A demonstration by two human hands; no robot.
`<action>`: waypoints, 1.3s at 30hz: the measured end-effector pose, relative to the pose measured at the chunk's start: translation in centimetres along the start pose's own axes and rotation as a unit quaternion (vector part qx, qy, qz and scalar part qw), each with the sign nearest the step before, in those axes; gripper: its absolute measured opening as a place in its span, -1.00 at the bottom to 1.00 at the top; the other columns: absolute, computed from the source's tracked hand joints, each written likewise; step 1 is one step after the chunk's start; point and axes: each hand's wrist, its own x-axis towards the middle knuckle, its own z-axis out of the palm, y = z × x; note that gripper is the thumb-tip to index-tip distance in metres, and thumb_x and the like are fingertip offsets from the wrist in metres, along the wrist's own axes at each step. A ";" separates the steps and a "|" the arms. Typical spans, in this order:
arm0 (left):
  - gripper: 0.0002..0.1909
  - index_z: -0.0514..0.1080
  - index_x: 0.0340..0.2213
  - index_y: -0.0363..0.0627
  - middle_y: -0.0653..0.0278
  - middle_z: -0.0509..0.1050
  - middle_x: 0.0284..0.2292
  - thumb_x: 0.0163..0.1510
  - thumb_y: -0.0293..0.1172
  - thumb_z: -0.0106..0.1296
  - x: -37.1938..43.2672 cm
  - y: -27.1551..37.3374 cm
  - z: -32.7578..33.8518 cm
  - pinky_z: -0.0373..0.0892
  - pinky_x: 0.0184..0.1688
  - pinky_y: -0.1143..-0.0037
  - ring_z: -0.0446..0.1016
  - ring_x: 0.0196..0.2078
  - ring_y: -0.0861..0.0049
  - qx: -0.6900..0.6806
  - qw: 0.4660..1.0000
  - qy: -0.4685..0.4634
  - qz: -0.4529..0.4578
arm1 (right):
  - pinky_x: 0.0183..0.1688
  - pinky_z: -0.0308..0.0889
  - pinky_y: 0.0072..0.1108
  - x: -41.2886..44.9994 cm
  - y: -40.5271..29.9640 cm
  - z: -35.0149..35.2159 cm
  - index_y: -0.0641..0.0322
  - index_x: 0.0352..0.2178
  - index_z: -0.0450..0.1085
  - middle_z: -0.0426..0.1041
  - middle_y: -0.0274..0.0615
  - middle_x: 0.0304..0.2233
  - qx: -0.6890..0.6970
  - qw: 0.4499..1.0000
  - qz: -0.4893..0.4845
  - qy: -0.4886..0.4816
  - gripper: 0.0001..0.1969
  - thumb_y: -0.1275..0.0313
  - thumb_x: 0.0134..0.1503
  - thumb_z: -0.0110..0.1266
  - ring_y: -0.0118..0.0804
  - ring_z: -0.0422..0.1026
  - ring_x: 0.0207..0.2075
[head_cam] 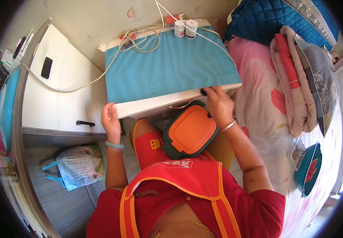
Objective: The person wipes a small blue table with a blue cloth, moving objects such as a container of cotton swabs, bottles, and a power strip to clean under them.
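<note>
My left hand (110, 119) grips the left front corner of a bedside cabinet's white edge (165, 99), thumb on top. At the right part of the same edge, my right hand (219, 104) is bent over a small black object (203, 92), partly hidden by the fingers; whether it is held cannot be told. Blue patterned sheeting (171, 65) covers the cabinet top. Below the edge, a dark green bin with an orange lid (192, 129) stands between my legs, close to my right hand.
White bottles (191, 29), a red box (173, 20) and a coiled cable (147, 38) lie at the cabinet's back. A bed (257, 98) with folded bedding borders the right. On the left are a white cabinet (70, 77) with a black phone-like device (46, 67) and a bag (80, 166).
</note>
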 end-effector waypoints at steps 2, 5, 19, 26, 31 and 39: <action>-0.79 0.38 -0.28 -0.31 0.33 0.42 -0.36 0.16 -0.38 -0.07 0.0 0.1 0.1 0.28 -0.19 0.63 0.34 -0.30 0.68 -0.009 1.000 0.001 -0.001 | -0.39 0.37 -0.43 0.0 3.0 -1.0 0.03 -0.30 0.42 0.40 -0.30 -0.33 -0.044 0.999 0.026 0.010 -0.75 0.54 -0.06 -0.03 -0.17 0.45 -0.38; -0.79 0.38 -0.28 -0.31 0.32 0.42 -0.35 0.16 -0.38 -0.07 0.0 0.4 0.1 0.28 -0.18 0.62 0.35 -0.29 0.67 -0.004 1.000 0.002 -0.010 | -0.38 0.37 -0.41 0.2 7.5 -2.7 0.03 -0.30 0.42 0.40 -0.26 -0.32 -0.104 0.992 0.065 0.006 -0.76 0.51 -0.04 -0.05 -0.14 0.44 -0.36; -0.91 0.41 -0.35 -0.28 0.15 0.46 -0.32 0.07 -0.53 -0.02 0.1 -0.3 -0.6 0.31 -0.11 0.47 0.42 -0.22 0.33 0.016 0.996 -0.026 0.087 | -0.21 0.31 -0.23 1.2 12.3 -4.1 -0.07 0.10 0.12 0.38 0.02 -0.21 -0.115 0.970 0.123 -0.173 -0.48 0.38 0.07 -0.07 0.08 0.39 -0.23; -0.84 0.43 -0.33 -0.26 0.16 0.45 -0.18 0.00 -0.69 -0.03 -0.8 0.0 -2.4 0.27 0.02 0.43 0.34 0.04 0.32 0.009 0.989 -0.097 0.115 | -0.23 0.33 -0.25 0.2 11.8 -3.5 -0.20 0.18 -0.01 0.37 0.03 -0.16 -0.069 0.974 0.125 -0.174 -0.37 0.42 0.06 -0.08 0.06 0.40 -0.20; -0.84 0.44 -0.33 -0.28 0.14 0.45 -0.15 -0.01 -0.69 0.00 -1.2 0.4 -2.5 0.25 0.05 0.42 0.32 0.06 0.32 0.018 0.987 -0.115 0.107 | -0.24 0.33 -0.25 -0.4 11.7 -3.6 -0.19 0.18 -0.02 0.38 0.04 -0.16 -0.067 0.975 0.141 -0.161 -0.37 0.41 0.06 -0.08 0.07 0.40 -0.22; -0.85 0.44 -0.34 -0.27 0.12 0.44 -0.12 -0.01 -0.68 0.00 -1.5 -0.2 -2.7 0.23 0.08 0.41 0.29 0.09 0.29 0.028 0.988 -0.113 0.105 | -0.32 0.33 -0.25 -1.4 11.2 -2.7 -0.16 0.19 -0.04 0.39 0.00 -0.18 -0.048 0.980 0.151 -0.118 -0.36 0.39 0.06 -0.05 0.06 0.42 -0.27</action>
